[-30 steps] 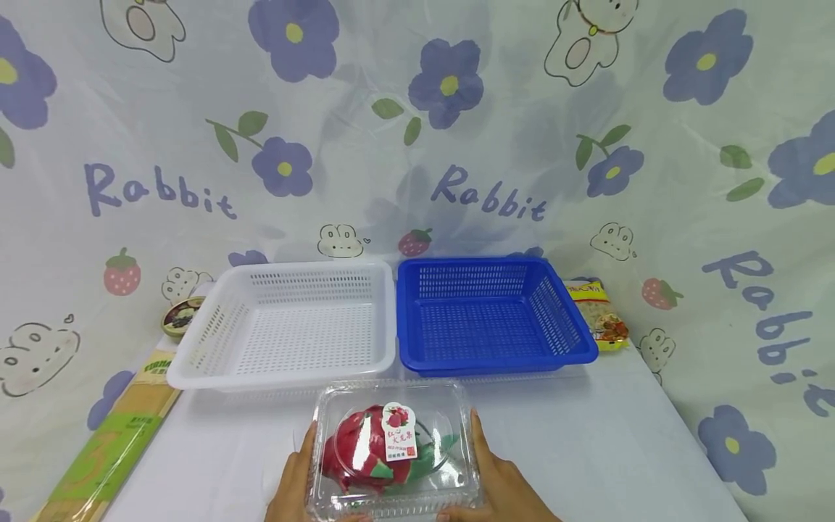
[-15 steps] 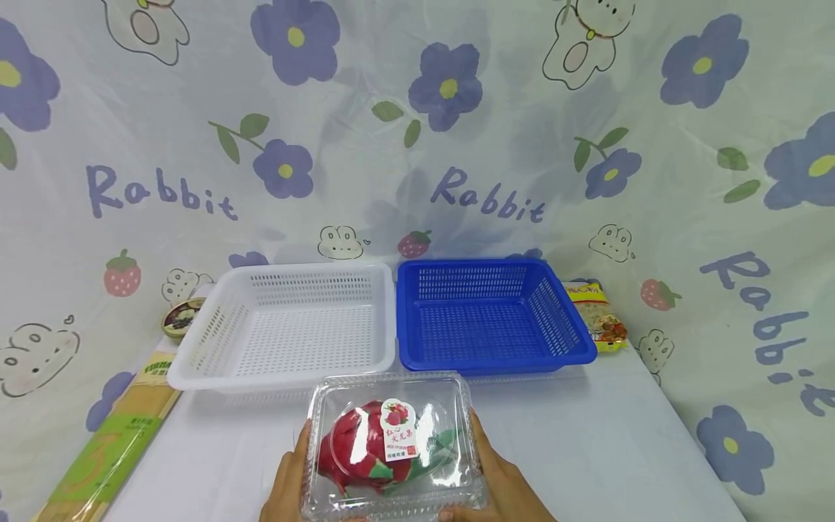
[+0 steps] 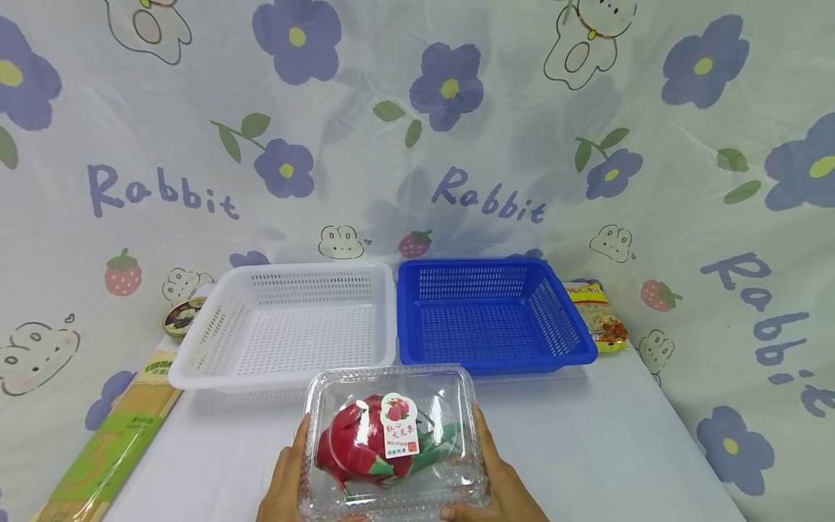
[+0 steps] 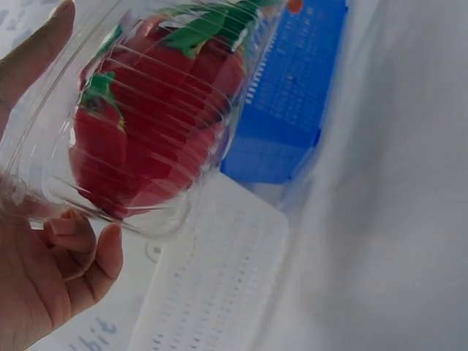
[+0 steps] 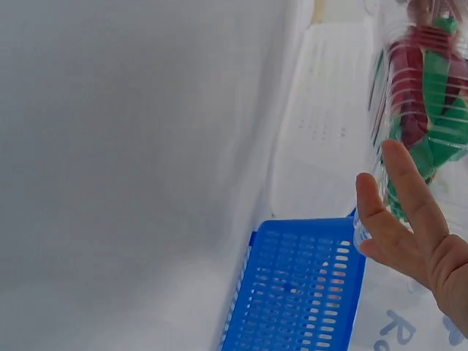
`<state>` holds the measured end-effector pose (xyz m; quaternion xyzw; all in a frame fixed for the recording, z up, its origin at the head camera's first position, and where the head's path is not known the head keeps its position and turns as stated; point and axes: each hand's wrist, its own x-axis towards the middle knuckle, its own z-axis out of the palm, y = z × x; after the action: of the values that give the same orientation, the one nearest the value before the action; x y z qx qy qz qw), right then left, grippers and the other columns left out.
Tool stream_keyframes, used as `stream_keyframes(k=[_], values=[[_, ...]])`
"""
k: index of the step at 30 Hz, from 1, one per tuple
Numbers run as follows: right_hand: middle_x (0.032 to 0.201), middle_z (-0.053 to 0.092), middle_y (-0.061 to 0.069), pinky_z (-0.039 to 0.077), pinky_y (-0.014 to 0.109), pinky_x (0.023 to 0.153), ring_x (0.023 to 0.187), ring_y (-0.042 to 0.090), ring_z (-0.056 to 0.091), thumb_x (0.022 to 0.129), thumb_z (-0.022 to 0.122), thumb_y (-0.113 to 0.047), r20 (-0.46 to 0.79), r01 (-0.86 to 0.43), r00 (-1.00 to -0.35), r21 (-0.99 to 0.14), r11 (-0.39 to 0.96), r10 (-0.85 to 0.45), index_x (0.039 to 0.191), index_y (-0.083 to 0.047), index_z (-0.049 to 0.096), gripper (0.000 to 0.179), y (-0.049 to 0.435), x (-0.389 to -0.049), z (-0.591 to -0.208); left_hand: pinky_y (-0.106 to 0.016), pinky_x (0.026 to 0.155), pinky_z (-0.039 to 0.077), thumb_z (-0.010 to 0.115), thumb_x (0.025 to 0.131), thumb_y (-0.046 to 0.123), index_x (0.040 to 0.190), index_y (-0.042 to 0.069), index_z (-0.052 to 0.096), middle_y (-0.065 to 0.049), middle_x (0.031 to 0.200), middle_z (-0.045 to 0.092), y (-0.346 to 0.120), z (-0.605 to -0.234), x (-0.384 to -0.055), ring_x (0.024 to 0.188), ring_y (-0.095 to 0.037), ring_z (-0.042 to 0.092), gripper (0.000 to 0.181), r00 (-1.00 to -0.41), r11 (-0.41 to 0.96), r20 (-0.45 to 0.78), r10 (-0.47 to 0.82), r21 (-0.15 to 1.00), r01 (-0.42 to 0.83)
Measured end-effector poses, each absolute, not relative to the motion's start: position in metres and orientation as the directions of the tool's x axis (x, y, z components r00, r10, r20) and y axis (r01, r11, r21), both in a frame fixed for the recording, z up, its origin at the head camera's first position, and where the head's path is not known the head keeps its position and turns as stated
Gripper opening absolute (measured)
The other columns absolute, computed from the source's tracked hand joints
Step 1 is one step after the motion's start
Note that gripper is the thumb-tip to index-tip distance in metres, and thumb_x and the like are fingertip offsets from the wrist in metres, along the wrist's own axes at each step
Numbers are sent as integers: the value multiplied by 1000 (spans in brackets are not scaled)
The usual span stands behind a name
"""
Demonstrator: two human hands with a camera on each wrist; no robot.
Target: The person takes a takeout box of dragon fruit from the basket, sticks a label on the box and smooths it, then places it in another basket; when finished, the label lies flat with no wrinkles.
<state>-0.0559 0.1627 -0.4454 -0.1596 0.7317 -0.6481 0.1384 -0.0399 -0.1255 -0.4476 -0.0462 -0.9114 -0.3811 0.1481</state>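
A clear plastic box (image 3: 450,406) with a ridged edge is at the near middle in the head view. Inside lies a red dragon fruit (image 3: 352,442) with green tips; a white label shows on the lid. My left hand (image 3: 285,471) grips the box's left side; in the left wrist view its thumb and curled fingers are at the box. On the right side my right hand (image 3: 502,482) holds the box, thumb at the near edge. The right wrist view shows several fingers of that hand (image 5: 413,227) against the plastic. The box appears raised off the table.
Beyond the box stand a white basket (image 3: 287,378) and, touching or nearly touching it, a blue basket (image 3: 496,364). At the left are a long green-labelled packet (image 3: 107,442) and a round tin (image 3: 179,317). A yellow bag (image 3: 596,315) lies right of the blue basket.
Between my two hands the box has risen slightly and moved a little toward the baskets. The baskets and packets stay where they were.
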Motion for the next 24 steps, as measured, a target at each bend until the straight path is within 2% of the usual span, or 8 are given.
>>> stream_keyframes(k=[5, 13, 24], values=[[142, 42, 38, 58, 36, 81, 104, 18, 69, 85, 75, -11, -14, -11, -914, -998, 59, -405, 156, -42, -14, 118, 161, -55, -441, -40, 65, 60, 98, 44, 44, 160, 27, 14, 0, 107, 53, -123, -441, -40, 90, -6, 48, 143, -966, 690, 256, -43, 706, 157], [138, 46, 38, 59, 38, 80, 102, 16, 69, 84, 76, -10, -53, 13, -929, -994, 109, -365, 155, -44, -13, 119, 162, -56, -435, -46, 71, 59, 96, 48, 49, 159, 33, 9, -7, 113, 52, -119, -429, -43, 97, -21, 55, 142, -993, 654, 103, -51, 755, 45], [149, 36, 35, 58, 39, 83, 117, 29, 61, 81, 79, -7, -45, 14, -944, -995, 98, -328, 156, -44, -9, 121, 164, -59, -429, -53, 77, 57, 93, 49, 56, 159, 35, 3, -11, 122, 50, -118, -418, -49, 100, -26, 59, 143, -997, 645, -40, -59, 761, -68]])
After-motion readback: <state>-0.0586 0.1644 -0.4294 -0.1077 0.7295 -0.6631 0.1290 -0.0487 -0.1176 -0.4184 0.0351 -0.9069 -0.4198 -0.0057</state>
